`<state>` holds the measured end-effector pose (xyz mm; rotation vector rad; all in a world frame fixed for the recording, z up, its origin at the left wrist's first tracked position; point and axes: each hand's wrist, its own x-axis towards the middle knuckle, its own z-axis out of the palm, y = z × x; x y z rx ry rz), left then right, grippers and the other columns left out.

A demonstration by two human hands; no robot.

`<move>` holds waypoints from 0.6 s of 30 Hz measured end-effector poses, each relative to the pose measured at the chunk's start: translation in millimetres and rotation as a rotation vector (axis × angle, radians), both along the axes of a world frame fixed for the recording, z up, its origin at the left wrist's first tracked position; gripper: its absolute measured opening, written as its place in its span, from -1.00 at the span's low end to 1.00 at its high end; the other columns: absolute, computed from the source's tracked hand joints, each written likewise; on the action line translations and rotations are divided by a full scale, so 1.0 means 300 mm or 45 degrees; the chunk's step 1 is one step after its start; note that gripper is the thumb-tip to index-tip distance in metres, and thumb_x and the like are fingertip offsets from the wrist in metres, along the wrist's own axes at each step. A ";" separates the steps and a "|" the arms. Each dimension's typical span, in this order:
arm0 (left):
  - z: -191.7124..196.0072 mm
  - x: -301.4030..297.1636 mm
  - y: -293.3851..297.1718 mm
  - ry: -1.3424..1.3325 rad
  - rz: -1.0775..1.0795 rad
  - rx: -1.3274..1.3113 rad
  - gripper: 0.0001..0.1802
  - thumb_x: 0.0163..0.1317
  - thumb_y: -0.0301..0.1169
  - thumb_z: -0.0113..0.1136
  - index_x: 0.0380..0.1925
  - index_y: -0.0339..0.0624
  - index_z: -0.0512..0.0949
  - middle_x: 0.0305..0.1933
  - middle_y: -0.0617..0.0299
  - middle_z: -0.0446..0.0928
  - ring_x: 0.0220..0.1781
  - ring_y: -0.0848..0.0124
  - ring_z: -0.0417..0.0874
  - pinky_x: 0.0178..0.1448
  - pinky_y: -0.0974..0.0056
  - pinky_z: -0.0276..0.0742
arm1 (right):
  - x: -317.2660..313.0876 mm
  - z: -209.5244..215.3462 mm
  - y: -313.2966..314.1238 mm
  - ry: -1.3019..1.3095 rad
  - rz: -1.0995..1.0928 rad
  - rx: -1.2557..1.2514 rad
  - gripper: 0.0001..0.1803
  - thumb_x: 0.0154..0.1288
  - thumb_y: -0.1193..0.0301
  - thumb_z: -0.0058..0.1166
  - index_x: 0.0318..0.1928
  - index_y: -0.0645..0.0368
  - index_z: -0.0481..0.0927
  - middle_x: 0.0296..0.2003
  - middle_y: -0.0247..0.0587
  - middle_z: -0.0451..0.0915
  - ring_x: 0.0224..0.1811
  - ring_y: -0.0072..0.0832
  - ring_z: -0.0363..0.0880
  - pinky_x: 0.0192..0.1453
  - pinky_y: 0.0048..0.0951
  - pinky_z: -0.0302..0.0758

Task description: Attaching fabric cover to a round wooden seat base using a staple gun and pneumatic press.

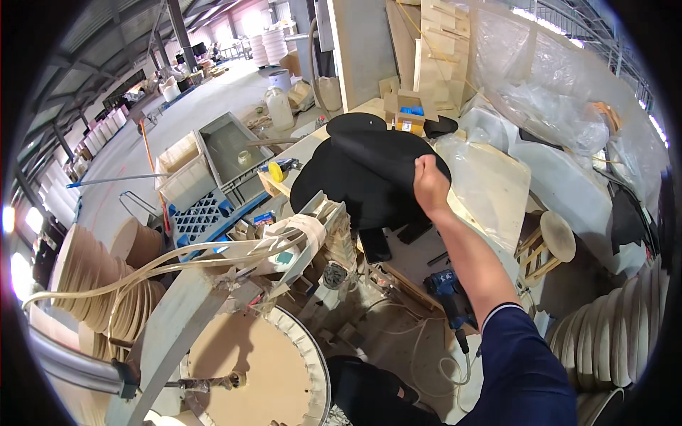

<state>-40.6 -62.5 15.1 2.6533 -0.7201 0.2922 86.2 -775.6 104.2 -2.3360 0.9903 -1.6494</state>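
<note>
My right hand [431, 186] reaches forward across the bench, its fingers closed on the right edge of a black round sheet [398, 157]. That edge is lifted and folded over toward the middle. Beneath it spreads more black round material [337, 181], perhaps a stack; I cannot tell how many layers. A smaller black disc [355, 123] lies just behind. Near the front edge of the material rests a dark flat phone-like object [374, 246]. My left hand is out of view.
A blue power drill [444, 287] with a hose sits beside my right forearm. A round tan board [259, 362] with a pleated rim is at the lower left, beneath a grey machine arm [174, 330]. Behind the discs stands a cardboard box [410, 112]. A wooden stool [558, 236] stands right.
</note>
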 end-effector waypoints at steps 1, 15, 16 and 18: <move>-0.006 -0.005 0.007 -0.009 0.006 0.012 -0.43 0.61 -0.24 0.16 0.47 -0.36 0.49 0.54 -0.23 0.47 0.55 -0.23 0.47 0.62 -0.29 0.28 | -0.023 0.052 0.014 -0.012 0.029 0.059 -0.78 0.66 0.20 0.06 0.00 0.07 0.51 -0.32 0.08 0.75 -0.24 0.24 0.71 -0.14 0.21 0.56; -0.064 -0.047 0.087 0.016 -0.054 -0.022 -0.29 0.40 -0.15 0.32 0.46 -0.29 0.47 0.56 -0.19 0.42 0.61 -0.18 0.38 0.67 -0.23 0.18 | -0.744 0.287 0.944 0.113 0.392 0.368 -0.77 0.66 0.34 0.13 -0.06 0.28 0.65 -0.40 -0.17 0.59 -0.36 -0.48 0.47 -0.17 -0.40 0.49; -0.054 -0.054 0.091 0.057 -0.042 -0.039 -0.27 0.40 -0.16 0.32 0.48 -0.29 0.45 0.56 -0.17 0.42 0.62 -0.18 0.37 0.67 -0.23 0.18 | -0.797 0.291 0.993 0.246 0.299 0.459 -0.77 0.67 0.33 0.12 -0.06 0.28 0.64 -0.43 -0.20 0.55 -0.39 -0.47 0.40 -0.20 -0.40 0.47; -0.040 -0.064 0.096 0.025 -0.045 -0.021 -0.25 0.44 -0.19 0.30 0.56 -0.20 0.39 0.57 -0.13 0.41 0.60 -0.13 0.38 0.68 -0.19 0.17 | -0.878 0.257 1.045 0.188 0.373 0.380 -0.73 0.69 0.30 0.11 -0.09 0.29 0.62 -0.45 -0.24 0.49 -0.39 -0.55 0.32 -0.24 -0.42 0.43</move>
